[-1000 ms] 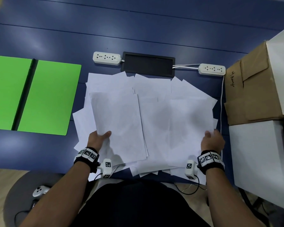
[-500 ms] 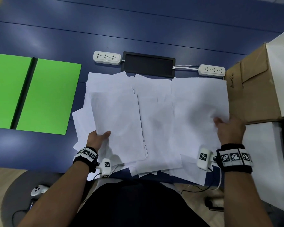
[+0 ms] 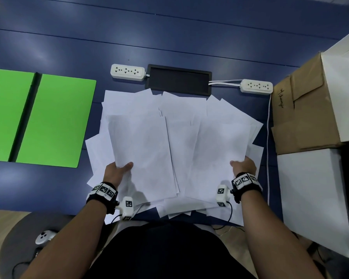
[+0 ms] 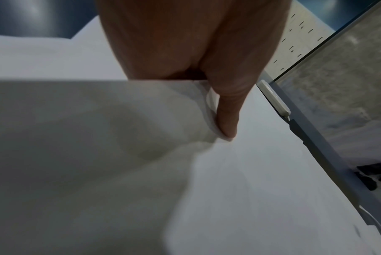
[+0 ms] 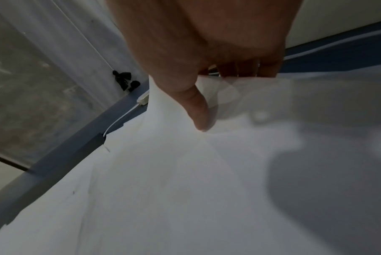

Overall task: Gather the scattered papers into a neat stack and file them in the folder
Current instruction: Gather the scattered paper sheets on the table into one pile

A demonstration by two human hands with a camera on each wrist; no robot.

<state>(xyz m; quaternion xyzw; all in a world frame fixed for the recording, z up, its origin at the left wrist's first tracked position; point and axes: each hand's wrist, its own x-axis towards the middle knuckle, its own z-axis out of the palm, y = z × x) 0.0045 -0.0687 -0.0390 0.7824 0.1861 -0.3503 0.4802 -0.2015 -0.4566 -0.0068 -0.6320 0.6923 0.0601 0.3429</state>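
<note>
You are working with both hands at the near edge of one loose spread of white papers (image 3: 181,137), too many and too overlapped to count, lying on the blue table (image 3: 169,37) just in front of the one black panel (image 3: 178,80) set into it. Your left hand (image 3: 117,174) is pinching one bundle of sheets (image 3: 143,154) at its near left corner, thumb pressing on top and fingers tucked underneath, so that the bundle is lifting off the pile. Your right hand (image 3: 244,165) is gripping another group of sheets (image 3: 220,150) at its near right edge the same way, thumb on top and the curled fingers hidden under the paper. The one green folder (image 3: 38,119) is lying open and flat, well to the left of the panel, apart from the papers and holding none. Two white power strips are sitting at the panel's ends, one (image 3: 128,71) touching its left end and one (image 3: 257,87) just off its right, joined to it by white cables. To the right of the panel, two boxes are standing: one cardboard box (image 3: 302,115) and one white box (image 3: 310,198) nearer you.
</note>
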